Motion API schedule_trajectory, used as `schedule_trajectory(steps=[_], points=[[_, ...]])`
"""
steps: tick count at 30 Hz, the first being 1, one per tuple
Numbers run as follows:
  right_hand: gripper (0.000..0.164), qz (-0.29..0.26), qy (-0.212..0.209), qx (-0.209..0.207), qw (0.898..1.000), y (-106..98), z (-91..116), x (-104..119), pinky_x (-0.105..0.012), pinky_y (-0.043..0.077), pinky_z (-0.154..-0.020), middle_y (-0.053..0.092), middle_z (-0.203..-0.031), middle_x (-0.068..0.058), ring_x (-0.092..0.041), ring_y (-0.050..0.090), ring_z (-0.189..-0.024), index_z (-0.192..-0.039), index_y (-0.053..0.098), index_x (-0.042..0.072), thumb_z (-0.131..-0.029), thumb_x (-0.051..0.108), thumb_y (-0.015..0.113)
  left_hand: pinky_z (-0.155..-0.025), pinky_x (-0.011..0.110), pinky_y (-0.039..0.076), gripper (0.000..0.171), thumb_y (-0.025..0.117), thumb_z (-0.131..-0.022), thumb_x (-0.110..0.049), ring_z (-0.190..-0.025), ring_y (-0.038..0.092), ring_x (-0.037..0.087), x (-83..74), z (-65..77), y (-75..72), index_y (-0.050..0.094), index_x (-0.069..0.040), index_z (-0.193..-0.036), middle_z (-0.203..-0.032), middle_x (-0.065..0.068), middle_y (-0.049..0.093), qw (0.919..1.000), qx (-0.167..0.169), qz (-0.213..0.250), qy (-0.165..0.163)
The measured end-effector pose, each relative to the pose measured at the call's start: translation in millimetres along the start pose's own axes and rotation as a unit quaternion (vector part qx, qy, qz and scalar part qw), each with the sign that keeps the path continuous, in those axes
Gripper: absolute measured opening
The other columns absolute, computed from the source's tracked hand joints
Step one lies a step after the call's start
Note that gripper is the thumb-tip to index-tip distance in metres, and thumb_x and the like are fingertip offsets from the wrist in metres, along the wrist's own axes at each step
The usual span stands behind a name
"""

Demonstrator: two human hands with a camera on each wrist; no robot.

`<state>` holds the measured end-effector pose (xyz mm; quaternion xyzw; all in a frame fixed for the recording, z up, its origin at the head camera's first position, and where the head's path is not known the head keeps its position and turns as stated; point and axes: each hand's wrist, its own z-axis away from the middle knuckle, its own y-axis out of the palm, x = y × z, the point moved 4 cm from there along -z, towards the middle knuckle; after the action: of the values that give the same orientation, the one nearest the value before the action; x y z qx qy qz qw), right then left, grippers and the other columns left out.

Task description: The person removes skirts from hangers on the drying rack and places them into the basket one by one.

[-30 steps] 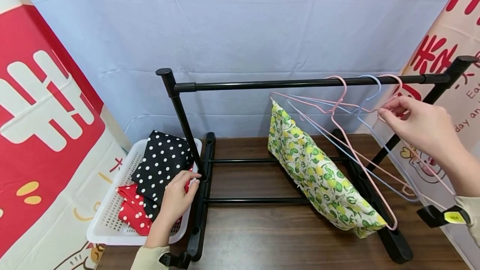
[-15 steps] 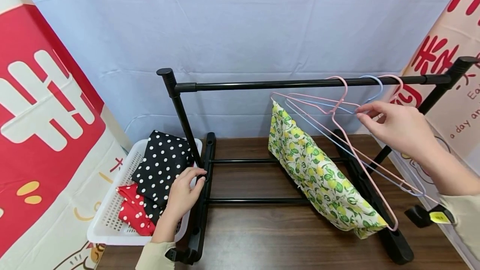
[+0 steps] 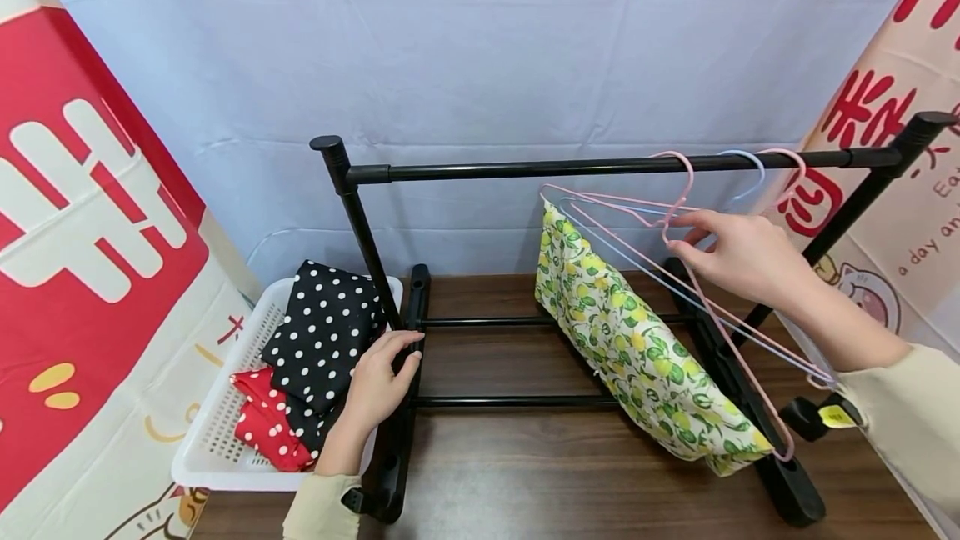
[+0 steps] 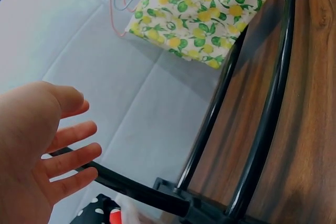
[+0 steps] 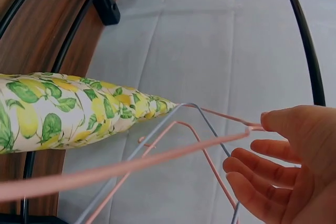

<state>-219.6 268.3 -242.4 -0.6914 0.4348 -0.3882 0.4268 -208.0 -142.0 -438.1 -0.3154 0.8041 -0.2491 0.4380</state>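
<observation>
My right hand reaches in at the neck of the front pink hanger, thumb and fingertips right beside it. In the right wrist view the thumb tip is at that neck, the other fingers loosely extended. A lemon-print cloth hangs from this hanger. Behind it a blue hanger and another pink hanger hook on the bar, their lower parts bunched together near my wrist. My left hand hovers by the left post of the black rack, fingers spread and holding nothing in the left wrist view.
A white plastic basket at left holds a black polka-dot cloth and a red polka-dot cloth. The rack's feet and two lower rails stand on the wooden table. A pale curtain hangs behind; printed panels flank both sides.
My right hand has moved left along the hangers to the front one. The rear pink and blue hangers have swung closer to it. The left hand has drifted slightly right.
</observation>
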Motion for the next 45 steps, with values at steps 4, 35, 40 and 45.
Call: schedule_trajectory(steps=[4, 35, 40, 45], points=[[0.031, -0.006, 0.014, 0.015, 1.000, 4.5, -6.0, 2.2, -0.037, 0.042, -0.052, 0.069, -0.088, -0.014, -0.027, 0.062, -0.066, -0.110, 0.061, 0.008, -0.088, 0.029, 0.059, -0.085, 0.036, 0.048, 0.023, 0.063, -0.085, -0.015, -0.102, 0.060, 0.015, -0.5, -1.9, 4.6, 0.067, -0.019, -0.108, -0.109, -0.005, 0.063, 0.9999, 0.003, 0.009, 0.012], [0.026, -0.030, 0.080, 0.022, 0.996, 11.8, -29.6, 8.1, -0.032, 0.028, -0.043, 0.066, -0.069, -0.009, -0.020, 0.046, -0.048, -0.093, 0.071, 0.005, -0.086, 0.027, 0.059, -0.076, 0.033, 0.050, 0.015, 0.063, -0.085, -0.012, -0.089, 0.060, 0.013, -4.0, -6.0, 27.3, 0.068, -0.018, -0.097, -0.097, -0.005, 0.065, 0.9996, 0.015, 0.018, 0.015], [0.027, -0.027, 0.080, 0.008, 0.996, 12.7, -28.7, 8.0, -0.032, 0.028, -0.043, 0.064, -0.064, -0.008, -0.020, 0.045, -0.047, -0.090, 0.071, 0.005, -0.086, 0.028, 0.060, -0.076, 0.034, 0.050, 0.014, 0.063, -0.085, -0.012, -0.090, 0.060, 0.013, -4.9, -5.6, 28.5, 0.068, -0.018, -0.097, -0.097, -0.004, 0.065, 0.9996, 0.017, 0.020, 0.012], [0.027, -0.023, 0.084, -0.001, 0.996, 12.8, -27.8, 7.7, -0.032, 0.028, -0.042, 0.064, -0.064, -0.008, -0.021, 0.046, -0.047, -0.091, 0.071, 0.005, -0.086, 0.028, 0.060, -0.078, 0.035, 0.050, 0.013, 0.063, -0.085, -0.014, -0.091, 0.061, 0.014, -6.6, -6.6, 30.2, 0.068, -0.017, -0.097, -0.097, -0.004, 0.065, 0.9996, 0.009, 0.019, 0.019]])
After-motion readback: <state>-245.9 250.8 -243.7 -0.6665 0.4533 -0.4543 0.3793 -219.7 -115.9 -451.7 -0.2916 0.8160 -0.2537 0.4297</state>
